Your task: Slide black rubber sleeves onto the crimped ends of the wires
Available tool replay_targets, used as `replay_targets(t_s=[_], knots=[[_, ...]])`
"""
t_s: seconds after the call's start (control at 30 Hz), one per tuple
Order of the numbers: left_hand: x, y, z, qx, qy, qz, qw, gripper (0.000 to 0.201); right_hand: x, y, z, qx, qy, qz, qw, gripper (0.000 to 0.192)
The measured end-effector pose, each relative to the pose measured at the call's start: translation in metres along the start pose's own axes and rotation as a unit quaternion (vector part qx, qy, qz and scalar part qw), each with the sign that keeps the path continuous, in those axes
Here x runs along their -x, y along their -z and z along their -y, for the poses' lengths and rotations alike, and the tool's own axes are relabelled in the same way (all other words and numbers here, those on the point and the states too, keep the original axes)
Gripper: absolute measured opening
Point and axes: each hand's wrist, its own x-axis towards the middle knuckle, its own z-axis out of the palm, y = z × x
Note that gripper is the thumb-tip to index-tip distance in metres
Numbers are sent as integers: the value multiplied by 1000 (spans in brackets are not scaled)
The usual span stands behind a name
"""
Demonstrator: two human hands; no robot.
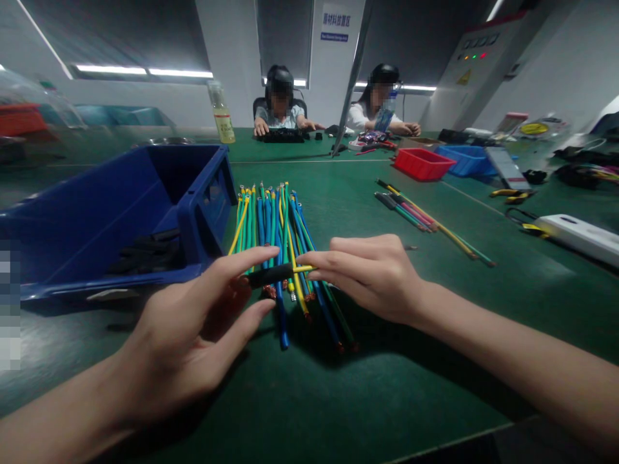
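Note:
In the head view my right hand (370, 274) pinches a yellow wire (304, 268) between its fingertips. A black sleeve (271, 276) sits on that wire's left end, level above the green table (411, 380). My left hand (178, 328) is beside the sleeve, with thumb and forefinger spread apart below and above it. Whether its other fingers touch the sleeve's left end is hard to see. Under both hands lies a bundle of blue, green and yellow cut cables (273, 219), with bare copper ends towards me and metal lugs on the far ends.
A deep blue bin (97, 193) with black sleeves (149, 251) stands left. Several sleeved wires (416, 212) lie right, near a red tray (423, 164), a blue tray (467, 161) and a white power strip (583, 238). Two people (280, 109) sit across the table, near a bottle (222, 116).

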Motion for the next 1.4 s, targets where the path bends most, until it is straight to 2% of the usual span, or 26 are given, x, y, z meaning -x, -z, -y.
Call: replay_targets(t_s=[0.13,0.27,0.4,0.5,0.6,0.8,1.1,1.4], knots=[[-2,0,3,-3,-34,43,999,38,0,1,0,7,4,22,1000,30],[-3,1,4,-5,-46,50,998,40,1,0,-1,7,2,32,999,29],[-3,1,0,19,21,31,999,43,2,-2,-2,4,-8,15,1000,28],[-3,1,-3,45,89,20,995,32,1,-1,-1,-2,-14,-7,1000,26],[-3,0,-4,70,114,33,990,29,-1,2,1,-15,-17,-26,999,25],[-4,0,-3,102,98,58,988,27,-4,5,3,-19,-24,-37,999,22],[-2,-1,-3,52,99,37,993,26,-3,2,-4,-9,-9,-45,999,14],[-1,0,-4,27,84,3,996,29,-1,1,-6,-13,16,-31,999,19]])
